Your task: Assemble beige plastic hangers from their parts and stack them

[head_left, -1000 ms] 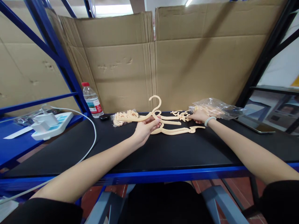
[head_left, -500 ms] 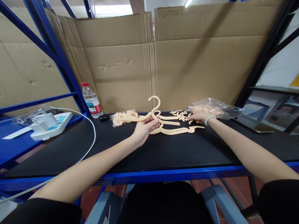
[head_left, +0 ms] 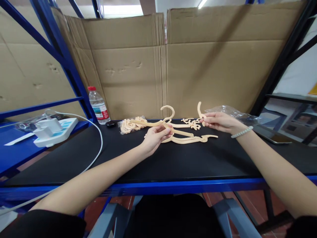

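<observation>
Hanger point(head_left: 163, 122) was pinched in the closed left hand point(head_left: 156, 138) over the counter point(head_left: 178, 165), near its back edge's middle, while the right hand point(head_left: 219, 121), fingertips drawn together, gripped a curved piece point(head_left: 199, 109) nearer the back right corner

- Hanger point(head_left: 151, 124): plain pale cream
- Curved piece point(head_left: 199, 108): the same cream
- Lower hanger point(head_left: 185, 141): cream
- Small loose parts point(head_left: 194, 124): cream
- Left bag point(head_left: 133, 125): clear, cream pieces showing through
- Bottle point(head_left: 95, 96): clear, red cap point(head_left: 91, 88), label point(head_left: 101, 111) in white, red and blue-green
- Power strip point(head_left: 55, 138): white with light blue
- Cable point(head_left: 101, 138): white
- Surface point(head_left: 173, 165): black, with a blue front edge point(head_left: 173, 187)
- Cardboard point(head_left: 123, 72): brown, crossed by crease lines
- Bracelet point(head_left: 242, 132): pale, beaded
- Sleeve point(head_left: 54, 224): black
- Floor point(head_left: 95, 211): brownish red, pale lines
- Chair point(head_left: 105, 218): grey-blue armrests
</observation>
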Available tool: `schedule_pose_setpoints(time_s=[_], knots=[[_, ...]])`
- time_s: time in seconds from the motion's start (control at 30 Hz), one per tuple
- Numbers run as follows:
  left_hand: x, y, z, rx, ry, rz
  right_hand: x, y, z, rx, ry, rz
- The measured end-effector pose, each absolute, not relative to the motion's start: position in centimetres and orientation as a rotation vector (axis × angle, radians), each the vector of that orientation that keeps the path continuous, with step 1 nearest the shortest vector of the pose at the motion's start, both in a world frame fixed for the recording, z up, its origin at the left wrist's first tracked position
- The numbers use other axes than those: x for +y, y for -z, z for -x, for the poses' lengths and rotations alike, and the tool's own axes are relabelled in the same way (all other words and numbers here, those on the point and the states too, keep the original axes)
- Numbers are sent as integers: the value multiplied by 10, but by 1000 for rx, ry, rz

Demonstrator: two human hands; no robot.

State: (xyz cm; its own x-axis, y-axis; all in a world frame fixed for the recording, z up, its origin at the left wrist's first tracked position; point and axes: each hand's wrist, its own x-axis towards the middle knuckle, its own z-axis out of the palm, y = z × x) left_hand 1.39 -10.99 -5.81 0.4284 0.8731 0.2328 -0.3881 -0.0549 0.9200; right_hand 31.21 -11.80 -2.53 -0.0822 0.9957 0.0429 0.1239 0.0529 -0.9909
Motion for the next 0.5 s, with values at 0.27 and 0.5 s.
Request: schedule_pose_setpoints(time_s=[0.27, 0.5], knots=[[-112, 59, -16, 531, -1202, -1228, -148, 41, -265, -1335, -1211, 939], [-112, 60, -16, 562, -1248, -1256, -149, 47, -251, -1369, -1269, 816]])
